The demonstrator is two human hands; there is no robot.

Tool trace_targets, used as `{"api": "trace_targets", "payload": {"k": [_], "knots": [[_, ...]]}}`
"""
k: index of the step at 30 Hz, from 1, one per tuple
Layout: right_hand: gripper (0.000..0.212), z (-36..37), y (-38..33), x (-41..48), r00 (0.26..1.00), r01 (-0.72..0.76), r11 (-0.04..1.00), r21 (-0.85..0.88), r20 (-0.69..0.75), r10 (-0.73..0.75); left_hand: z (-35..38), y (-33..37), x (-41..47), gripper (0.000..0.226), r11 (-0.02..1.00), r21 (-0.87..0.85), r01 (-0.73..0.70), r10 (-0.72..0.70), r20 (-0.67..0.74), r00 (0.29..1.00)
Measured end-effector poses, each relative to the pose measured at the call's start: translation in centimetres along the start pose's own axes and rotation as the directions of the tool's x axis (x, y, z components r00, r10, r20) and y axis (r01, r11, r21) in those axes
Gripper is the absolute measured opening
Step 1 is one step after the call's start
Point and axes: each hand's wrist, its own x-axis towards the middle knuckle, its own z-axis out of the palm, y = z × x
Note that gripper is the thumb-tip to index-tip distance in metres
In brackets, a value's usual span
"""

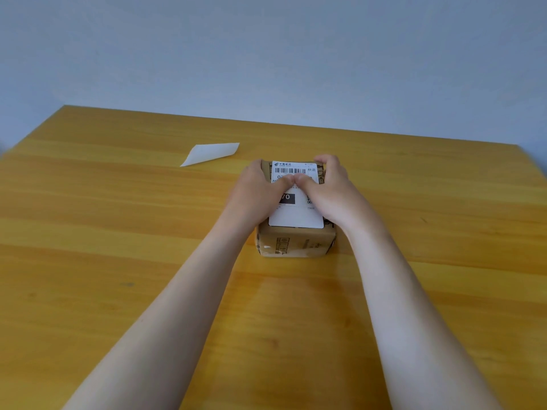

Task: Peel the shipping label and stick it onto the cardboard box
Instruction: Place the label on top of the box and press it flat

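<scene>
A small brown cardboard box (pixel 296 244) stands on the wooden table, slightly right of centre. A white shipping label (pixel 296 216) with a barcode and black printing lies flat on its top face. My left hand (pixel 260 187) wraps the box's left side and my right hand (pixel 331 187) wraps its right side. Both thumbs meet in the middle of the label and press down on it. My fingers curl over the far top corners of the box. The hands cover the label's middle.
A curled white backing sheet (pixel 211 153) lies on the table to the far left of the box. The yellow wooden table (pixel 118 232) ends at a far edge against a pale blue wall.
</scene>
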Motion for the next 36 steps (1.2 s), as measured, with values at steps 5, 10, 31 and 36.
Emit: {"api": "trace_targets", "payload": {"k": [5, 10, 31, 36], "knots": [[0.058, -0.1, -0.4, 0.6, 1.000, 0.007, 0.999, -0.038, -0.017, -0.007, 0.0, 0.7, 0.1, 0.057, 0.997, 0.056, 0.059, -0.057, -0.035, 0.998], [0.048, -0.7, -0.4, 0.8, 1.000, 0.008, 1.000, -0.029, -0.014, -0.008, -0.3, 0.8, 0.5, 0.069, 0.997, -0.008, 0.077, -0.077, -0.048, 0.996], [0.077, -0.7, -0.7, -1.8, 0.999, -0.009, 1.000, 0.008, 0.047, 0.009, -0.4, 0.0, -1.3, 0.034, 0.997, -0.076, 0.018, -0.015, 0.038, 0.999], [0.062, -1.3, -0.5, -1.9, 0.999, -0.003, 0.998, 0.070, 0.032, 0.001, -0.5, -0.3, -1.1, 0.031, 0.994, -0.112, 0.013, -0.008, 0.044, 0.999]]}}
